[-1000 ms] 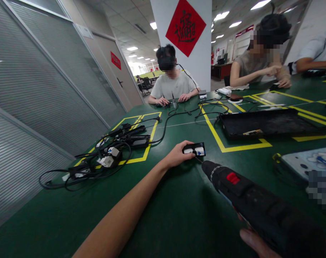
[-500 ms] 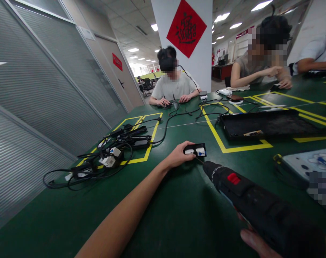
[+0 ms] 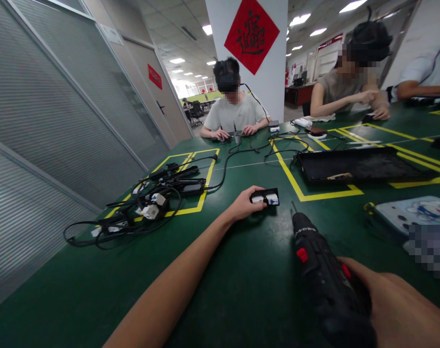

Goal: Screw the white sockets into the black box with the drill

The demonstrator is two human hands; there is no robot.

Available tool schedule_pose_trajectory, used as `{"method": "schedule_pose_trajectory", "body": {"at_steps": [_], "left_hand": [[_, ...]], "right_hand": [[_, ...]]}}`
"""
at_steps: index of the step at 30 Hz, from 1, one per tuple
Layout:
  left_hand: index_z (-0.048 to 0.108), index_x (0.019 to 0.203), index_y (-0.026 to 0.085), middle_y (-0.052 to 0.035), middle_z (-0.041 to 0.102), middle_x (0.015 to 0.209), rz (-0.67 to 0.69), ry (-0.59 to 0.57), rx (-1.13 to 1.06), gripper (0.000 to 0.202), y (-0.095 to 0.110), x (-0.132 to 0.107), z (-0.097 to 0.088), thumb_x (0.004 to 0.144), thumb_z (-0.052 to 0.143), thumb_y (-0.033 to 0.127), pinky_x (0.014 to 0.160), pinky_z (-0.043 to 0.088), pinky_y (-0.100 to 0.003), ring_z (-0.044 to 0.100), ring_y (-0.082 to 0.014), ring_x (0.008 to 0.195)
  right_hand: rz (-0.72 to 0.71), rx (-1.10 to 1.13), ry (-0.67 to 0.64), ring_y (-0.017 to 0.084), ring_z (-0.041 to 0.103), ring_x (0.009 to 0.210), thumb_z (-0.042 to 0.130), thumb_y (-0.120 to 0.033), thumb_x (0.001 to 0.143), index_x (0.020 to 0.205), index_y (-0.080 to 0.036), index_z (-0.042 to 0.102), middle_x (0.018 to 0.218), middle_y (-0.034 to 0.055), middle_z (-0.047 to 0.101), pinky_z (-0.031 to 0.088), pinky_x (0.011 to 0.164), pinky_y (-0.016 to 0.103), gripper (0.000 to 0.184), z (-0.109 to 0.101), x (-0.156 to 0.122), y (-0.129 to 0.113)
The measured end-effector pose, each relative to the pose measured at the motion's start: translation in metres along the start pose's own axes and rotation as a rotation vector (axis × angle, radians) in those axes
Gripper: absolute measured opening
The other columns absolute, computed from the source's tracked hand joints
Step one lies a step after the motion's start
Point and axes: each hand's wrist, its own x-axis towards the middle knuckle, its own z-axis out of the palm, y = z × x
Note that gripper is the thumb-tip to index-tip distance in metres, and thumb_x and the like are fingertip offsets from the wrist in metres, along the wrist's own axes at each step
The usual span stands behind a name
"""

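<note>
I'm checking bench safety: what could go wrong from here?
1. The bare left hand holds the small black case near the exposed drill bit; if the bit swung left, it might nick that hand.
2. The case seems steadied by that hand alone, so it could twist or slip if the bit pressed on it.
3. The right hand holds the drill with its bit off the case; an accidental start might spin it in the open.
</note>
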Motion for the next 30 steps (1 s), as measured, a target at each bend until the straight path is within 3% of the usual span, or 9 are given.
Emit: {"method": "schedule_pose_trajectory", "body": {"at_steps": [4,7,11,15,19,24,27,30], "left_hand": [[0.048,0.118,0.018,-0.0024,0.059,0.092,0.036,0.003,0.042,0.049,0.0,-0.003,0.001,0.072,0.064,0.024,0.07,0.045,-0.026,0.056,-0.0134,0.075],[0.045,0.123,0.019,-0.0064,0.056,0.109,0.102,0.02,0.098,0.056,0.0,-0.004,0.002,0.071,0.065,0.023,0.082,0.046,-0.032,0.057,-0.0177,0.09],[0.043,0.126,0.02,-0.0104,0.045,0.127,0.22,0.128,0.261,0.06,0.004,-0.008,0.004,0.071,0.067,0.027,0.103,0.035,-0.04,0.045,-0.0242,0.119],[0.047,0.122,0.019,-0.0131,0.038,0.133,0.326,0.232,0.464,0.061,0.013,-0.016,0.01,0.069,0.07,0.038,0.106,0.03,-0.045,0.035,-0.0275,0.127],[0.051,0.118,0.02,-0.0125,0.043,0.128,0.441,0.218,0.653,0.056,0.019,-0.022,0.015,0.069,0.07,0.039,0.103,0.034,-0.047,0.037,-0.0277,0.123],[0.051,0.118,0.02,-0.0102,0.053,0.112,0.464,0.225,0.774,0.041,0.015,-0.023,0.016,0.079,0.061,0.027,0.094,0.042,-0.043,0.046,-0.0237,0.108],[0.051,0.117,0.018,-0.0099,0.055,0.108,0.451,0.216,0.817,0.037,0.012,-0.022,0.015,0.082,0.056,0.026,0.092,0.043,-0.041,0.047,-0.023,0.105],[0.052,0.116,0.018,-0.0107,0.054,0.108,0.442,0.202,0.829,0.035,0.014,-0.024,0.016,0.082,0.054,0.025,0.093,0.041,-0.042,0.047,-0.0242,0.106]], "right_hand": [[0.004,-0.119,0.003,0.023,0.063,0.077,0.065,-0.025,0.071,0.11,-0.025,0.061,0.095,0.0053,0.064,0.052,0.072,0.03,0.04,0.006,0.001,-0.012],[-0.041,-0.182,-0.009,0.024,0.062,0.079,0.069,-0.024,0.067,0.104,-0.023,0.063,0.095,0.0061,0.062,0.05,0.073,0.031,0.037,0.014,0.005,-0.019],[-0.075,-0.223,-0.015,0.022,0.062,0.073,0.067,-0.032,0.073,0.098,-0.022,0.063,0.089,0.0057,0.062,0.049,0.068,0.03,0.027,0.012,0.005,-0.033],[-0.045,-0.376,0.113,0.024,0.06,0.069,0.057,-0.041,0.084,0.093,-0.019,0.063,0.083,0.0074,0.061,0.047,0.062,0.032,0.025,-0.006,0.01,-0.054],[-0.093,-0.442,0.24,0.024,0.058,0.071,0.051,-0.046,0.089,0.098,-0.02,0.06,0.084,0.0053,0.059,0.046,0.062,0.035,0.029,-0.012,0.047,-0.067],[-0.247,-0.427,0.428,0.023,0.054,0.09,0.052,-0.027,0.089,0.112,-0.016,0.054,0.099,0.0083,0.054,0.045,0.075,0.031,0.026,0.011,0.124,-0.056],[-0.232,-0.334,0.41,0.023,0.054,0.092,0.055,-0.024,0.083,0.118,-0.016,0.052,0.101,0.0091,0.053,0.043,0.079,0.029,0.036,0.021,0.159,-0.043],[-0.242,-0.258,0.309,0.022,0.054,0.093,0.055,-0.023,0.081,0.119,-0.018,0.054,0.103,0.0095,0.053,0.04,0.084,0.028,0.038,0.025,0.174,-0.033]]}}
